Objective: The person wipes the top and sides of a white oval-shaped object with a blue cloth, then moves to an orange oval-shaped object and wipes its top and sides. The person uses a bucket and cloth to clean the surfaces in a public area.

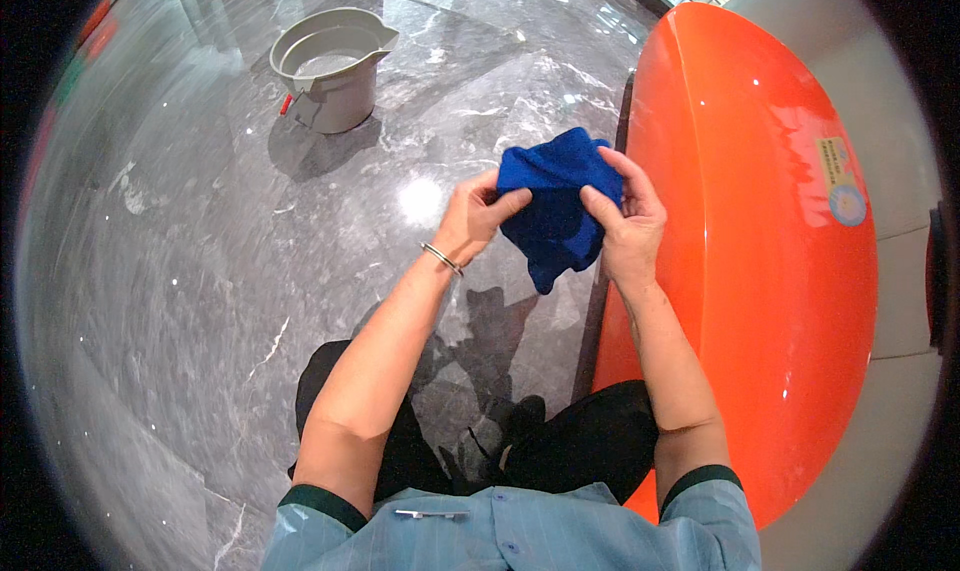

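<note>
A crumpled blue cloth (559,196) is stretched between my two hands, above the marble floor. My left hand (476,214) pinches its left edge, thumb on top and the other fingers hidden behind the fabric. On the opposite edge my right hand (630,214) grips with the thumb in front, its index finger reaching up along the cloth's upper right corner. A loose corner hangs down toward my knees. Close beside my right hand rises a glossy orange bench-like surface (772,271).
A grey plastic bucket (337,102) with a pouring spout and a red handle grip stands at upper left on the grey veined floor (210,286). A sticker with writing (840,181) is on the orange surface, with a pale wall (900,286) behind it.
</note>
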Demonstrator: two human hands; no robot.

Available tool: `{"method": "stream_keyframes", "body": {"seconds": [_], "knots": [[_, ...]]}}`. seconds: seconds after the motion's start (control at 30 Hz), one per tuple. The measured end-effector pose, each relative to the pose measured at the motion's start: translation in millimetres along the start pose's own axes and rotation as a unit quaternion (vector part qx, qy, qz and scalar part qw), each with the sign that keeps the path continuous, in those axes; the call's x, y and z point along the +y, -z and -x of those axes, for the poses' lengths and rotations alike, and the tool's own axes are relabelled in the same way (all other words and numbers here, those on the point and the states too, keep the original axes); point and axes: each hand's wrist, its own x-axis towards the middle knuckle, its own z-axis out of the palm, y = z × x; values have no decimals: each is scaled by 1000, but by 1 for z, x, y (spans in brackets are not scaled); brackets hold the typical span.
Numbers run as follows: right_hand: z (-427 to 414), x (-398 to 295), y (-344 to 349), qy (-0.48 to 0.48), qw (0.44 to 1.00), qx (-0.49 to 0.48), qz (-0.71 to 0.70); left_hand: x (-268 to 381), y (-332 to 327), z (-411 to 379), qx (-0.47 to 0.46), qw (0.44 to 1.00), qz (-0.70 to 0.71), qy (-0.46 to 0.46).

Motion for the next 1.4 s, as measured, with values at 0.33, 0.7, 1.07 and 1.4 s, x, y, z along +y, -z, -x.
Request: {"method": "stream_keyframes", "body": {"seconds": [0.33,0.7,1.07,1.4], "knots": [[-12,32,34,-96,986,-84,109,61,0,13,56,976,-168,-127],[-21,17,-17,15,944,-222,243,104,23,28,43,987,-131,-88],[-14,53,-47,-155,966,-208,14,92,54,21,102,983,133,-72],[-22,4,-44,-6,995,36,-87,85,61,17,196,969,-99,-111]]}}
